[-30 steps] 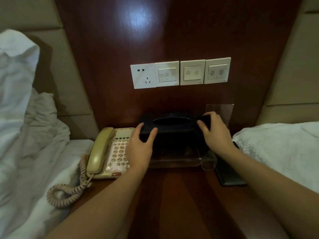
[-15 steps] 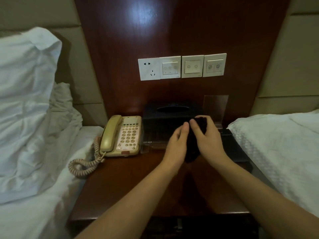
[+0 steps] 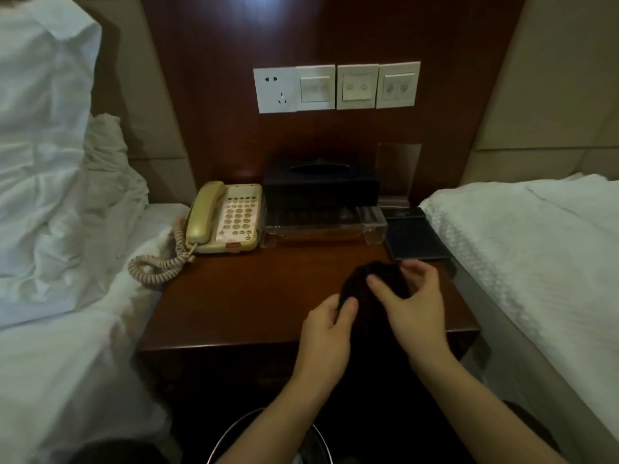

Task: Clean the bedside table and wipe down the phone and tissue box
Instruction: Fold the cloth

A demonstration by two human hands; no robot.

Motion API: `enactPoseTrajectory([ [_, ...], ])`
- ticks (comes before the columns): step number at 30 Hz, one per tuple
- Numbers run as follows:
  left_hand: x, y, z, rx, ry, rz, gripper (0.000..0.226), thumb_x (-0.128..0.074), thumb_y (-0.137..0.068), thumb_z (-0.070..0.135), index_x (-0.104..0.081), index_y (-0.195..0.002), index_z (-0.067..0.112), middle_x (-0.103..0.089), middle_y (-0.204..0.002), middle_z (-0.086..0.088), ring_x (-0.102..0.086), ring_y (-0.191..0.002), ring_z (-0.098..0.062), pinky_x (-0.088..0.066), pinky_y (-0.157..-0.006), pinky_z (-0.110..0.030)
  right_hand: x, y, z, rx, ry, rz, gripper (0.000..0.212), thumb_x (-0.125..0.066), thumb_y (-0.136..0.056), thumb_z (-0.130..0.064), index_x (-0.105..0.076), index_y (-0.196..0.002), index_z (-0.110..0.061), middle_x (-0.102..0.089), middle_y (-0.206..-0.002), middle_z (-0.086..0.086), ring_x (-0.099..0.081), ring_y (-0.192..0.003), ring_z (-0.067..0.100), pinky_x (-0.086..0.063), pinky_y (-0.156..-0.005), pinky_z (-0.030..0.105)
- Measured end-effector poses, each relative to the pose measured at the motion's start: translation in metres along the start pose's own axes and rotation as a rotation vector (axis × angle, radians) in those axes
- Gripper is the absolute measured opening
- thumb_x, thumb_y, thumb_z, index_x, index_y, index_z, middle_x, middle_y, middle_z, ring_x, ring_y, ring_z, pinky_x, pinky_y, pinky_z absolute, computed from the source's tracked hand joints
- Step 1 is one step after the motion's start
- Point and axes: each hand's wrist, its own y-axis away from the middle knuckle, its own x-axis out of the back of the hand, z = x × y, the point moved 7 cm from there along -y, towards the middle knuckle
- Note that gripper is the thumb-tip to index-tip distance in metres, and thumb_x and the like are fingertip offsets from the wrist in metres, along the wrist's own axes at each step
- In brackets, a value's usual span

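Phone (image 3: 225, 218) stands at the back left of the worktop (image 3: 241, 296), its coiled cord (image 3: 157, 262) hanging over the left edge onto the bed, and the dark tissue box (image 3: 321, 182) sits just beside it on a clear stand (image 3: 323, 226). I have both hands over the front of the worktop, and between them a dark cloth (image 3: 365, 289): my left hand (image 3: 323, 336) pinches its lower edge, and the fingers (image 3: 388, 289) of my right hand (image 3: 415, 309) are curled on its top. I judge that I am folding the cloth before wiping. The risks I see: the cloth could catch the cord and drag the phone, or knock the handset (image 3: 204, 212) off its cradle. The tissue box looks light, so a hard wipe may push it off the stand. A loose bunched cloth also wipes badly.
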Motion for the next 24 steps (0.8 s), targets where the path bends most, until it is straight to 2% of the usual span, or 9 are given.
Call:
enactPoseTrajectory([
  [3,0.004,-0.007,-0.001,0.078,0.037,-0.027,0.027,-0.045,-0.108,0.023,-0.071,-0.105,0.019,-0.079,-0.097,-0.003,-0.075,-0.092,-0.014,-0.061,-0.079,-0.028,0.041,-0.034,0.000,0.101,0.296,0.093,0.039,-0.077,-0.083,-0.036,-0.060,-0.115,-0.021,-0.065,-0.108,-0.005,-0.062,-0.103,0.017,-0.050,-0.088,0.034],
  [6,0.014,-0.015,-0.003,0.094,0.019,-0.039,0.023,-0.049,-0.107,0.021,-0.071,-0.105,0.017,-0.079,-0.092,-0.005,-0.075,-0.089,-0.020,-0.061,-0.078,-0.028,0.053,-0.063,0.024,0.146,0.768,-0.070,0.065,-0.057,-0.084,-0.060,-0.057,-0.131,-0.015,-0.063,-0.125,0.004,-0.058,-0.116,0.026,-0.048,-0.094,0.039],
  [8,0.022,-0.021,-0.008,0.091,-0.033,-0.023,0.020,-0.051,-0.106,0.020,-0.071,-0.105,0.019,-0.078,-0.091,-0.004,-0.075,-0.087,-0.018,-0.059,-0.076,-0.027,0.053,-0.070,0.045,0.169,0.917,-0.125,0.065,-0.051,-0.091,-0.055,-0.048,-0.141,-0.013,-0.051,-0.142,0.008,-0.047,-0.130,0.028,-0.042,-0.106,0.045],
  [10,0.029,-0.027,-0.015,0.081,-0.094,-0.003,0.019,-0.052,-0.105,0.018,-0.071,-0.104,0.020,-0.077,-0.089,-0.001,-0.074,-0.084,-0.014,-0.057,-0.073,-0.024,0.052,-0.079,0.051,0.144,0.894,-0.095,0.052,-0.050,-0.098,-0.038,-0.045,-0.142,-0.010,-0.048,-0.143,0.013,-0.044,-0.132,0.031,-0.040,-0.108,0.047],
  [12,0.032,-0.031,-0.021,0.076,-0.125,0.014,0.019,-0.053,-0.105,0.017,-0.072,-0.103,0.020,-0.077,-0.087,0.003,-0.073,-0.081,-0.012,-0.056,-0.069,-0.023,0.048,-0.083,0.047,0.077,0.878,-0.021,0.047,-0.048,-0.101,-0.031,-0.045,-0.139,-0.004,-0.050,-0.138,0.020,-0.046,-0.127,0.036,-0.041,-0.105,0.047],
  [14,0.032,-0.034,-0.022,0.052,-0.131,0.017,0.019,-0.054,-0.104,0.017,-0.072,-0.102,0.022,-0.076,-0.086,0.004,-0.072,-0.080,-0.011,-0.057,-0.068,-0.024,0.039,-0.076,0.045,0.094,0.943,0.003,0.047,-0.048,-0.100,-0.029,-0.044,-0.137,0.000,-0.048,-0.137,0.023,-0.044,-0.126,0.038,-0.038,-0.105,0.047],
  [18,0.034,-0.037,-0.019,-0.006,-0.120,0.018,0.020,-0.054,-0.104,0.018,-0.073,-0.103,0.023,-0.076,-0.086,0.006,-0.072,-0.080,-0.011,-0.057,-0.067,-0.023,0.030,-0.057,0.051,0.225,1.048,-0.173,0.052,-0.050,-0.099,-0.035,-0.043,-0.140,-0.003,-0.043,-0.146,0.015,-0.037,-0.136,0.030,-0.031,-0.113,0.041],
  [21,0.043,-0.031,-0.017,-0.037,-0.151,0.023,0.020,-0.055,-0.103,0.018,-0.073,-0.102,0.025,-0.075,-0.085,0.008,-0.071,-0.080,-0.010,-0.056,-0.067,-0.023,0.043,-0.075,0.046,0.127,1.016,-0.066,0.046,-0.050,-0.099,-0.028,-0.046,-0.135,0.000,-0.047,-0.141,0.021,-0.040,-0.132,0.035,-0.033,-0.113,0.045],
  [24,0.069,-0.022,-0.013,-0.075,-0.246,0.096,0.018,-0.057,-0.103,0.021,-0.072,-0.102,0.030,-0.074,-0.086,0.017,-0.070,-0.083,-0.003,-0.057,-0.071,-0.025,0.009,-0.055,0.043,0.197,1.025,-0.048,0.045,-0.050,-0.099,-0.025,-0.047,-0.133,0.004,-0.048,-0.139,0.024,-0.039,-0.132,0.039,-0.031,-0.115,0.048],
])
